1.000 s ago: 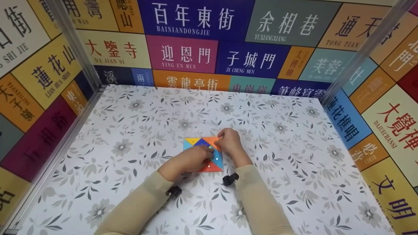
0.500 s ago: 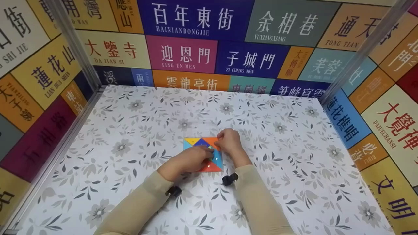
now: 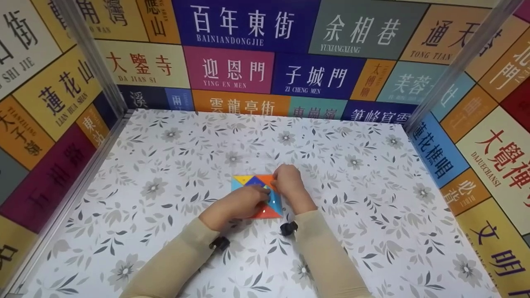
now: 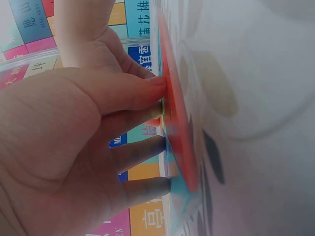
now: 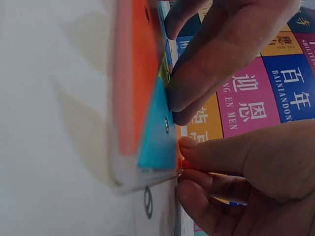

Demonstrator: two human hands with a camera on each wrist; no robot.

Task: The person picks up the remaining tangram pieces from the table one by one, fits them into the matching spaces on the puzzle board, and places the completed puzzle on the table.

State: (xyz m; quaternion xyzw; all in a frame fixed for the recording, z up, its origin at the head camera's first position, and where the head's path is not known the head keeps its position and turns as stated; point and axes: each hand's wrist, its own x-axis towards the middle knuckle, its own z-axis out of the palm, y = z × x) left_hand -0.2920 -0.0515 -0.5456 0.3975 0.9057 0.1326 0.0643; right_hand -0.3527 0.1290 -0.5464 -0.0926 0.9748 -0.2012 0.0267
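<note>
A square tangram with several coloured pieces lies in a clear tray (image 5: 123, 181) near the middle of the table. In the head view its yellow triangle (image 3: 243, 179) and dark blue piece (image 3: 255, 181) are at the far side, with a light blue triangle (image 3: 273, 200) and a red triangle (image 3: 268, 213) nearer. My left hand (image 3: 244, 200) covers the puzzle's left and middle, its fairly straight fingers and thumb touching the pieces. At the far right corner my right hand (image 3: 288, 183) pinches the orange piece (image 3: 265, 178) between thumb and curled index finger.
A white tablecloth (image 3: 198, 136) with grey leaves and flowers covers the table. Colourful panels with printed characters (image 3: 232, 68) stand behind and at both sides, with clear posts at the back corners. Both wrists wear black camera mounts (image 3: 220, 243).
My right hand has shifted slightly toward the puzzle and its fingers have drawn in at the orange corner. My left hand keeps its place on the pieces.
</note>
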